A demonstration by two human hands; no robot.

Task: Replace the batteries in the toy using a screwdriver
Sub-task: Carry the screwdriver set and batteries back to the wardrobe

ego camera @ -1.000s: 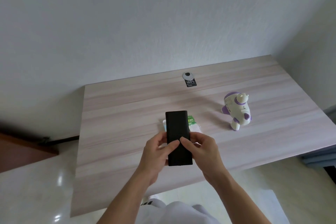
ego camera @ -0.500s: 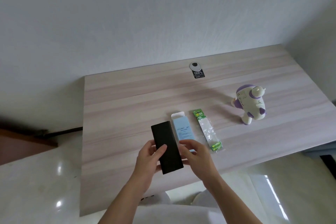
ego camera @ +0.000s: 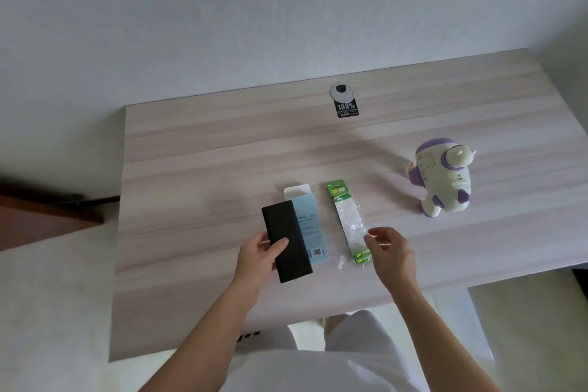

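My left hand grips the flat black rectangular case, its long axis pointing away from me. My right hand hovers loose-fingered and empty at the near end of the clear, green-carded battery pack. The white-and-purple plastic toy sits further right, nearer that hand.

Wooden tabletop: left half open wood, free passage.
Centre: black case overlapping blue carton; battery pack just beside, narrow gap between.
Right: white-and-purple toy figure, upright, well apart, open wood around it.
Rear edge: cable grommet.
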